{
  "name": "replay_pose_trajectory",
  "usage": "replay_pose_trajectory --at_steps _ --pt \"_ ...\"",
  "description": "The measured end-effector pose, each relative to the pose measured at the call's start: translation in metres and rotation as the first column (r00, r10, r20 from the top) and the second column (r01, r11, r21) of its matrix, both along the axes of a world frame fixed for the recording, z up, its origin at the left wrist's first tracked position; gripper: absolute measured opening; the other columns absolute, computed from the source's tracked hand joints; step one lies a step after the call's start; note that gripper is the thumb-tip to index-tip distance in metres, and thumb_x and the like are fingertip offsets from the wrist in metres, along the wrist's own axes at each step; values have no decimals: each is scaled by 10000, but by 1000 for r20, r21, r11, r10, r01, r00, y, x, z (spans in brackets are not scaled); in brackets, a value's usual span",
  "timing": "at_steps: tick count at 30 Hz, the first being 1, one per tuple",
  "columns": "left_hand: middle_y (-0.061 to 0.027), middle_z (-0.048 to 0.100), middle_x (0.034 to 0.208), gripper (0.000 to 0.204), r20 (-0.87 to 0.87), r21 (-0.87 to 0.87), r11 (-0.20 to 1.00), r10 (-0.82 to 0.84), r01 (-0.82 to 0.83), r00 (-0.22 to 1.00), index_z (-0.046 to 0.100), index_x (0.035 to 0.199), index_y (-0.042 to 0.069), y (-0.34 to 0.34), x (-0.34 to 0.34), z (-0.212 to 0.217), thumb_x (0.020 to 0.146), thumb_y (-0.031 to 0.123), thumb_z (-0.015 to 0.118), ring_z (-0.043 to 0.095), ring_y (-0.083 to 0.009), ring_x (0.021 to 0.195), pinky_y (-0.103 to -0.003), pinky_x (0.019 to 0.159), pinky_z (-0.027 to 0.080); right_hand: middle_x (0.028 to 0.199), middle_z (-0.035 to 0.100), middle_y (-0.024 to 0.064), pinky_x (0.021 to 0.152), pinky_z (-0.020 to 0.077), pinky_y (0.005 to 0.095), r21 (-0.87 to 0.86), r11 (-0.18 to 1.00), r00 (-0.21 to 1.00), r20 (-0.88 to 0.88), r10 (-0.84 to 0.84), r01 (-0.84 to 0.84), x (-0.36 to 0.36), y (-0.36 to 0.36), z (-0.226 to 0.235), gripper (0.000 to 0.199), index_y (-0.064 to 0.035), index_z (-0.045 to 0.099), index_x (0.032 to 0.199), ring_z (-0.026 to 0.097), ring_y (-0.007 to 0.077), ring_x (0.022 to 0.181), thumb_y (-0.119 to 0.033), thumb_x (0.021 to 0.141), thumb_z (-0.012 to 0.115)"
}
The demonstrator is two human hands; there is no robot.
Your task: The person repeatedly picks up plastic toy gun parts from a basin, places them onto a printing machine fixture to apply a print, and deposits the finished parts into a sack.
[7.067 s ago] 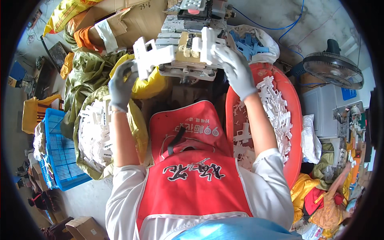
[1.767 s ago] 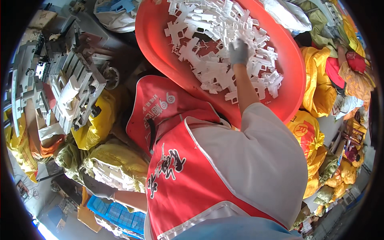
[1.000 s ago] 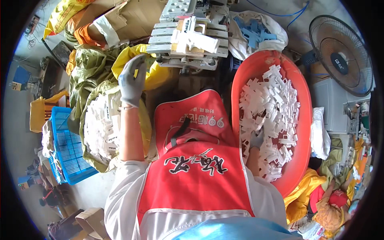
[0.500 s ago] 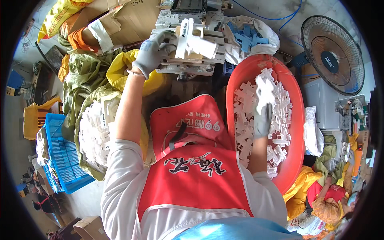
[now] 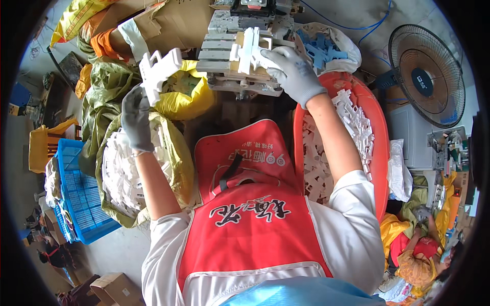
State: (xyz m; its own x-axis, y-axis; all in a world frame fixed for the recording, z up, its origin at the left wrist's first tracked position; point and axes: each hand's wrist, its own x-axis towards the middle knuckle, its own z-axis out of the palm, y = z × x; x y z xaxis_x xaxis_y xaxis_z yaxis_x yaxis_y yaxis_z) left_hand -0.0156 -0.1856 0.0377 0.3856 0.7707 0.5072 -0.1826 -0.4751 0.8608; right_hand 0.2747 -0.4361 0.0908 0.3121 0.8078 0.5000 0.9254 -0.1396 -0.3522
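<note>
In a grey glove, my left hand (image 5: 136,120) is raised over the sack on the left, its fingers closed at the lower end of a white plastic toy gun piece (image 5: 162,71). My right hand (image 5: 295,74), gloved too, reaches to the machine bed (image 5: 217,66). There its fingers grip the end of another white toy gun piece (image 5: 250,51), which lies on a light block fixture. That hand partly covers the piece. Below my left hand, the olive sack (image 5: 179,153) is filled with similar white pieces (image 5: 122,168).
A red tub (image 5: 375,122) of white pieces stands right of my lap. Behind it are a white bag (image 5: 349,48) with blue pieces and a standing fan (image 5: 423,76). A yellow sack (image 5: 196,99) and a blue crate (image 5: 84,199) are on the left. Another person (image 5: 418,255) sits at far right.
My left hand has moved from the machine leftward over the sack, carrying a white piece. My right hand has come up from the red tub to the fixture with another.
</note>
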Motion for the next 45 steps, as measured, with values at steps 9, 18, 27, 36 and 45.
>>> replay_pose_trajectory --at_steps 9,18,27,36,45 --pt "-61 664 962 266 -189 166 923 374 -346 908 615 1100 64 -16 -66 -26 839 104 644 621 -141 891 -270 805 473 1191 540 143 987 369 398 169 984 997 58 42 -51 -28 -27 -3 443 -27 519 1202 488 309 1134 -131 795 659" --pt "-104 644 1051 289 -503 550 622 780 -557 373 579 1176 81 -11 -221 -54 890 106 550 607 -183 921 -316 809 476 774 449 -15 632 384 210 164 754 620 -691 -372 636 -8 -218 -179 127 -42 524 921 421 85 708 -100 854 615" --pt "-56 664 1079 229 -353 642 603 781 -474 516 638 1125 80 12 -171 -45 912 120 566 631 -183 933 -267 810 504 973 632 207 788 464 424 -417 416 193 -481 -855 808 5 -342 -281 371 -88 600 988 603 380 916 -407 903 430" --pt "-70 678 1032 229 -523 555 809 519 -192 676 643 1119 65 -53 -51 -14 926 142 546 635 -151 928 -270 821 501 1164 596 169 898 461 413 -603 390 408 -116 -906 696 44 -226 -293 478 -113 481 1237 574 346 1067 -352 832 569" --pt "-75 658 1089 245 -589 385 898 417 -213 693 619 1131 14 -69 -45 -23 936 122 518 612 -149 992 -273 884 470 945 678 133 825 482 402 -430 368 31 -615 -788 824 44 -200 -349 415 -93 545 1099 640 311 927 -298 746 625"
